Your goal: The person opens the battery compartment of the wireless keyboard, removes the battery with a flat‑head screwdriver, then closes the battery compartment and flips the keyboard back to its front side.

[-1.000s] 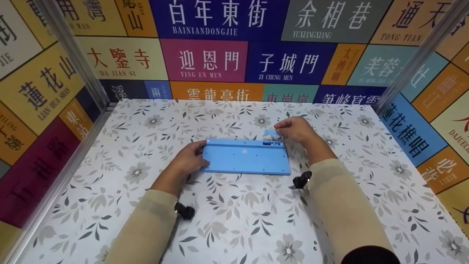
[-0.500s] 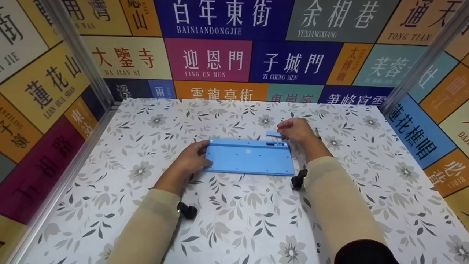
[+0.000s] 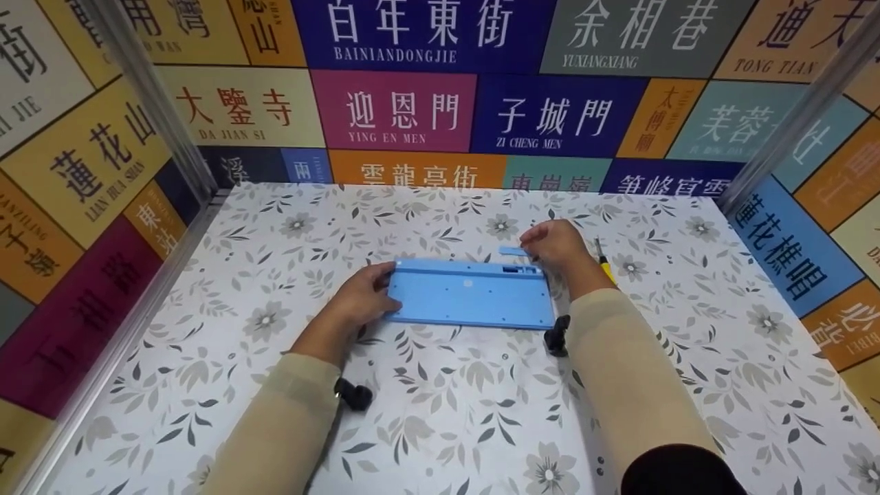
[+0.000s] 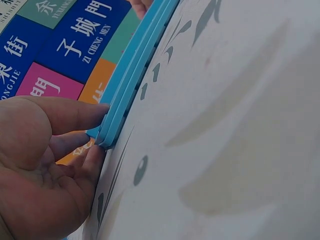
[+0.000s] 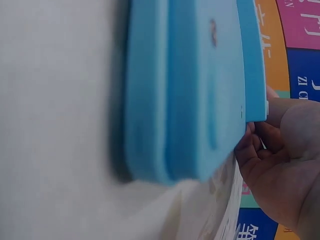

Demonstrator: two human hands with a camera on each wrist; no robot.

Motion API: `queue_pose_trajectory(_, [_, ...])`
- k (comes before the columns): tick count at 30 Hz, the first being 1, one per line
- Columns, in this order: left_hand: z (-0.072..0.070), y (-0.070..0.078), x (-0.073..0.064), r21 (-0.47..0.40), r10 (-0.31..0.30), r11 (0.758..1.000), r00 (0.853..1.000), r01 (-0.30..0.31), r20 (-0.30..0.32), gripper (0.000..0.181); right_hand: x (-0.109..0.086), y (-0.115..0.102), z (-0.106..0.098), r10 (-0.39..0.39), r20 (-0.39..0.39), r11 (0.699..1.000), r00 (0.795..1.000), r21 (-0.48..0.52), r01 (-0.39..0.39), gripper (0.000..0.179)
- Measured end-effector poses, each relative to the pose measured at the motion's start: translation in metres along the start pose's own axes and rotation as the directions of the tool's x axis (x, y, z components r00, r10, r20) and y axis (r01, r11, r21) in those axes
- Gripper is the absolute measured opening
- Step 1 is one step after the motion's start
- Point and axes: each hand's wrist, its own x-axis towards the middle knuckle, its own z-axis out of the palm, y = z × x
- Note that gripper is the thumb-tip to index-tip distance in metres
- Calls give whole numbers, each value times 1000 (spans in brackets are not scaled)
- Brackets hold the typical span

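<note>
Keyboard (image 3: 471,301) lay underside up on the worktop (image 3: 426,412), its slot (image 3: 511,269) still uncovered.
Left hand (image 3: 361,295) gripped its left end; right hand (image 3: 558,246) pinched the cover (image 3: 510,251) just beyond the far edge, turned flatter than a second earlier yet apart from the slot, so closure seemed not yet begun. Right forearm (image 3: 586,277) had shifted inward, baring a yellow tool (image 3: 605,265) beside it.

keyboard (image 3: 474,302) on table (image 3: 440,412), battery compartment (image 3: 520,269) at its rear right; battery cover (image 3: 512,251) just behind this compartment; screwdriver (image 3: 605,265) on the table, right of both; wall (image 3: 405,110) behind.
</note>
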Motion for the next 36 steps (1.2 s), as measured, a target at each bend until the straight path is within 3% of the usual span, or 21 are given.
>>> queue_pose_trajectory(8, [-1,2,-1,-32,-25,999,1000,25,1,88,-2,0,-7,14,-10,1000,1000,11,-14,21])
queue_pose_trajectory(18, [-4,2,-1,-26,-37,999,999,37,2,87,-31,4,-34,-94,-33,996,995,-1,94,37])
queue_pose_trajectory(29, [-3,1,0,2,-9,1000,1000,9,-2,87,-68,27,-59,-83,-65,987,994,130,91,47])
queue_pose_trajectory(36, [0,1,-1,-17,-7,1000,1000,7,-3,87,-82,46,-75,19,-101,977,995,213,3,52])
